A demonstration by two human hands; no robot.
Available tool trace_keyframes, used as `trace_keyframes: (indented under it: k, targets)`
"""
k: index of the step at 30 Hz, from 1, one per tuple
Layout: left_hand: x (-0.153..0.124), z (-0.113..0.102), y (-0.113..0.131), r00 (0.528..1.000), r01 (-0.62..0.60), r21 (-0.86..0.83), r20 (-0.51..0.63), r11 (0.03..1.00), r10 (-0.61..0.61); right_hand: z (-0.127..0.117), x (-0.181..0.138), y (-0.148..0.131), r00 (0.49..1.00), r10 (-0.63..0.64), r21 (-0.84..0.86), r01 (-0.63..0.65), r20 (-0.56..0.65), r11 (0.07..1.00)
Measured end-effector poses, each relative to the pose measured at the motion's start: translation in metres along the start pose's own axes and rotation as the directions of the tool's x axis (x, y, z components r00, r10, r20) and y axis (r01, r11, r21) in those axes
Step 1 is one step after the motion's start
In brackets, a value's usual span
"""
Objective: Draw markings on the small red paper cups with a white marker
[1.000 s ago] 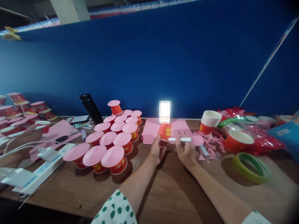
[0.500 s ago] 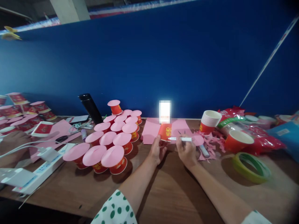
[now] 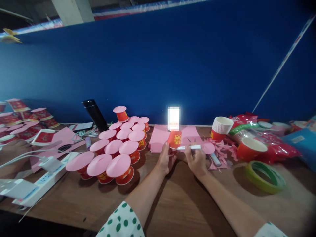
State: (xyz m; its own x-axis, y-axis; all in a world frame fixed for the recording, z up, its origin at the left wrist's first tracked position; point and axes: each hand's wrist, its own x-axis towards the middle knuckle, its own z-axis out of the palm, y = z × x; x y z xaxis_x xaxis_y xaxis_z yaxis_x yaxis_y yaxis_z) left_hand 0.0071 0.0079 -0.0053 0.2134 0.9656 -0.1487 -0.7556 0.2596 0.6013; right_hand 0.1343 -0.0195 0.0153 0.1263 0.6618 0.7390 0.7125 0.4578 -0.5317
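My left hand (image 3: 166, 158) is closed round a red paper cup (image 3: 174, 139) with gold characters, its rim turned down toward me. In my right hand (image 3: 197, 159) is a slim white pen (image 3: 189, 147), pinched in the fingers. The pen's tip is at the cup's lower rim; whether it touches I cannot tell. Just beyond my right fingers lies a round pink paper disc (image 3: 209, 148). Pink paper sheets (image 3: 158, 140) lie behind both hands, with the points of a dark tool, perhaps scissors, on them.
Several red cups topped with pink discs (image 3: 118, 165) stand left. To the right are stacked cups (image 3: 221, 128), pink scraps (image 3: 225, 151), a single cup (image 3: 251, 148) and a tape roll (image 3: 266, 177). A power strip (image 3: 45, 181), black flask (image 3: 95, 114) and another person's hand (image 3: 14, 153) are farther left.
The pen has shifted slightly left along the cup's rim, with my right hand. The cup is turned a little in my left hand. Everything else looks the same.
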Motion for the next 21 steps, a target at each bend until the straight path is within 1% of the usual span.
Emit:
trace_keyframes:
  k: [4, 12, 17, 21]
  targets:
    - [-0.0012, 0.0025, 0.0, 0.998, -0.023, -0.003, 0.065, 1.0, 0.024, 0.001, -0.0006, -0.0004, 1.0, -0.005, -0.005, 0.005, -0.002, 1.0]
    - [-0.0041, 0.0048, 0.0012, 0.995, -0.024, 0.017, 0.102, 1.0, 0.022, 0.0004, -0.0003, -0.0005, 0.999, -0.026, -0.032, 0.025, -0.025, 0.999]
    - [-0.003, 0.0022, 0.0006, 0.997, -0.007, 0.019, 0.08, 1.0, 0.005, 0.0008, 0.0001, 0.0014, 0.997, -0.047, -0.054, 0.044, -0.056, 0.998]
    - [-0.0028, 0.0013, 0.0004, 0.997, -0.002, 0.027, 0.076, 1.0, 0.0, 0.0001, 0.0003, 0.002, 0.998, -0.021, -0.063, 0.017, -0.057, 0.998]
